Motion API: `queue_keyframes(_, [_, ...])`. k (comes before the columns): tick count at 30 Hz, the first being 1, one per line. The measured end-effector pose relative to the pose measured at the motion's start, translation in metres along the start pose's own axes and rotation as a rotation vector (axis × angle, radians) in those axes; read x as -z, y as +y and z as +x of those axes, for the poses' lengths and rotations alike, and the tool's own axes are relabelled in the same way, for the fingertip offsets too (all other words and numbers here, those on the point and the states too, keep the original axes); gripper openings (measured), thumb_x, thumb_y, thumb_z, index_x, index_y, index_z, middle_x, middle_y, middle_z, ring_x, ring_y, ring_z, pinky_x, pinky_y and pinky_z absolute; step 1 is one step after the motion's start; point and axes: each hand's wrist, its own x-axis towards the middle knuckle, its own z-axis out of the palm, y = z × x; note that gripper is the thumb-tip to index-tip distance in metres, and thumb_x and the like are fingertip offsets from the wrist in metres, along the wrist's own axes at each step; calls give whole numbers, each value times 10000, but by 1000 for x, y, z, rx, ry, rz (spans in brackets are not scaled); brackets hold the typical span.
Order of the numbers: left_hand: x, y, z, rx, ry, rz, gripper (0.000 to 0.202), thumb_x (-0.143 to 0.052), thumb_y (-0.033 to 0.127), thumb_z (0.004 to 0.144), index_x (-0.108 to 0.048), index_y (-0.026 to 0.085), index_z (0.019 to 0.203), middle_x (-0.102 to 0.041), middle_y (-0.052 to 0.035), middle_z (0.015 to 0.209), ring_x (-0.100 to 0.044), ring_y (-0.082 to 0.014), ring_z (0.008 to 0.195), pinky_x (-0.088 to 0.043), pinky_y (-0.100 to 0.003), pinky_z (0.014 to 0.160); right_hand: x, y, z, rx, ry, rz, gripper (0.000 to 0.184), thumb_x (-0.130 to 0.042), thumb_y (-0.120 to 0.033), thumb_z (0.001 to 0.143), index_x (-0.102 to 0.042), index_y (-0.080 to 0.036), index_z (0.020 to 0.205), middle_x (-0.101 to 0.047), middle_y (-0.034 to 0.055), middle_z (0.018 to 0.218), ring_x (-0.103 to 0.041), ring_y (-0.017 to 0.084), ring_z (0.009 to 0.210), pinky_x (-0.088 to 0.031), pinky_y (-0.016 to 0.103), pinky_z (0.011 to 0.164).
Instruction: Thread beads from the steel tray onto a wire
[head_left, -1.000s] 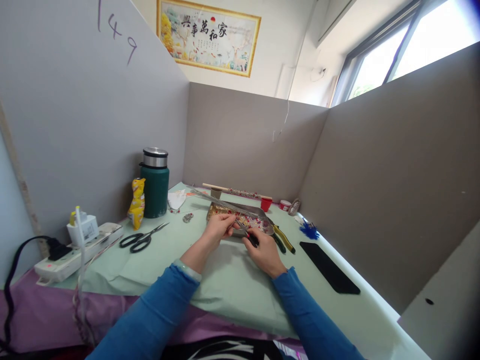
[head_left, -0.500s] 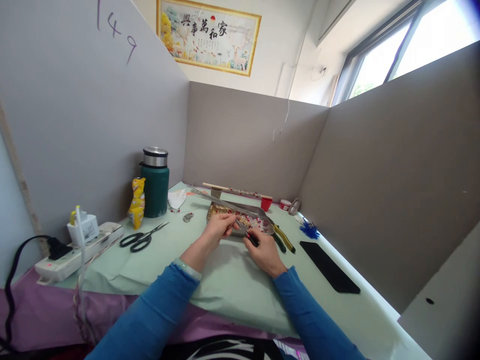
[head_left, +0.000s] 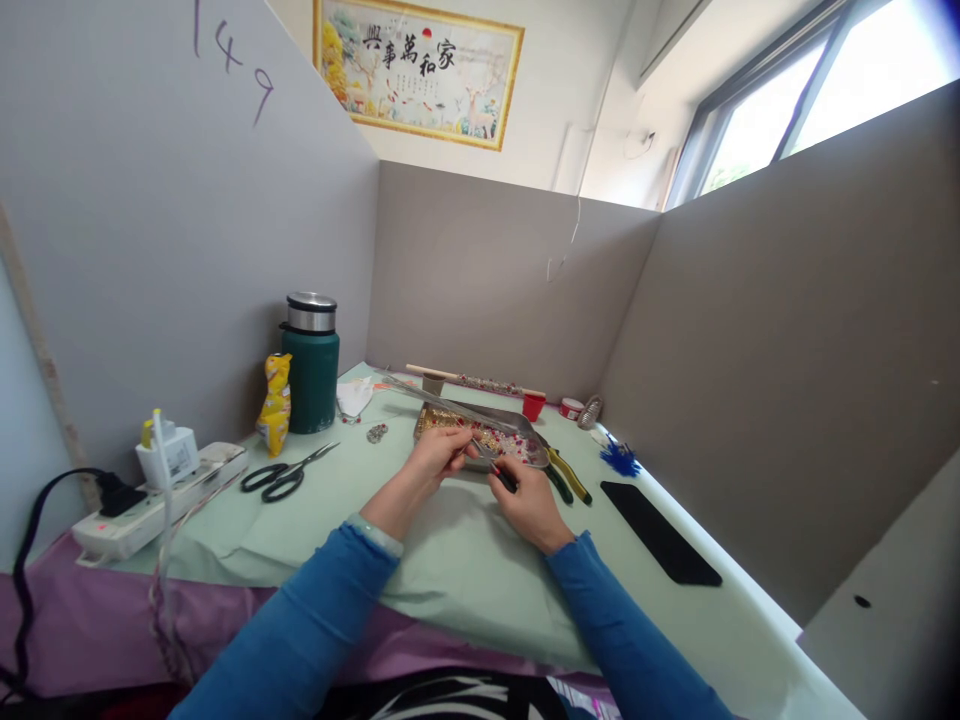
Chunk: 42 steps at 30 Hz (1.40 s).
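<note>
In front of the tray, my left hand [head_left: 436,454] is closed in a pinch, and what lies between the fingertips is too small to make out. My right hand [head_left: 531,502] is wrapped round small pliers [head_left: 507,482] with dark handles; their thin metal tip points at the left fingertips. Just behind both hands stands a metal tray [head_left: 541,455] of gold, red and clear beads [head_left: 504,441]. Thin metal wires [head_left: 450,404] lie across its back edge. Larger pliers [head_left: 568,476] with yellow and green handles rest against the tray's right side.
Black scissors [head_left: 283,478], a green flask [head_left: 310,375], a yellow packet [head_left: 275,405] and a power strip [head_left: 161,505] are on the left. A beaded stick [head_left: 487,384] and a red cup [head_left: 533,406] sit behind the tray. A black strip [head_left: 660,533] lies at right. Grey partitions enclose the table.
</note>
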Motion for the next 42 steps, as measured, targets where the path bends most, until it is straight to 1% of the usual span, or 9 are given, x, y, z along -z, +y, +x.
queue_keyframes(12, [0,0,1,11,8,22,161,-534,206,762,-605,65,789,-550,-5,547,-319,-12,304,-106,-175,324,-2,1,0,2,6,-95,145,-471,-252,774,-596,-188,809,-642,34,726,-569,154,644,-387,238,617])
queue_keyframes(20, [-1,-1,2,-9,29,22,165,-570,254,733,-573,90,712,-572,-18,566,-303,-10,304,-108,-175,317,-4,1,1,-29,-33,71,187,-491,-349,805,-577,-183,802,-589,-7,667,-515,130,605,-374,229,575])
queue_keyframes(23, [1,-1,4,-12,34,-12,163,-568,259,729,-558,97,715,-561,-12,562,-307,-13,301,-93,-175,313,-2,0,2,-29,-7,70,224,-492,-390,814,-572,-180,816,-582,-2,679,-513,137,617,-379,241,583])
queue_keyframes(27, [5,-3,8,-31,128,-16,198,-579,298,721,-552,102,734,-527,14,548,-301,-11,302,-91,-173,315,-1,-1,1,16,55,-22,233,-511,-388,810,-567,-179,895,-611,35,810,-550,167,730,-401,270,667])
queue_keyframes(31, [6,-1,8,-142,275,51,207,-596,316,697,-537,117,693,-515,31,537,-298,-14,313,-130,-176,323,-3,-2,-3,112,-25,-117,243,-536,-370,800,-565,-181,950,-610,45,854,-545,163,748,-406,269,691])
queue_keyframes(34, [3,1,5,-246,342,116,220,-587,332,698,-527,125,653,-508,40,514,-293,-18,314,-156,-181,331,-4,-2,-6,158,-90,-200,304,-565,-427,783,-572,-182,963,-605,57,897,-537,181,837,-402,280,724])
queue_keyframes(37, [0,3,3,-249,299,147,253,-605,362,687,-533,123,650,-510,36,515,-310,-22,324,-170,-180,334,-5,-2,-7,210,-169,-258,407,-592,-539,732,-605,-188,938,-603,63,917,-524,197,899,-388,299,748])
queue_keyframes(39, [0,4,2,-231,249,137,275,-622,380,679,-545,116,670,-512,31,525,-315,-20,330,-174,-174,333,-4,-4,-7,242,-180,-260,405,-582,-568,730,-630,-195,880,-615,54,877,-527,195,897,-370,310,774])
queue_keyframes(42, [1,3,2,-222,175,96,297,-638,394,677,-559,110,713,-507,30,535,-309,-13,330,-164,-167,327,-3,-5,-5,198,-49,-224,343,-507,-502,820,-632,-186,780,-630,38,777,-549,165,817,-356,293,779])
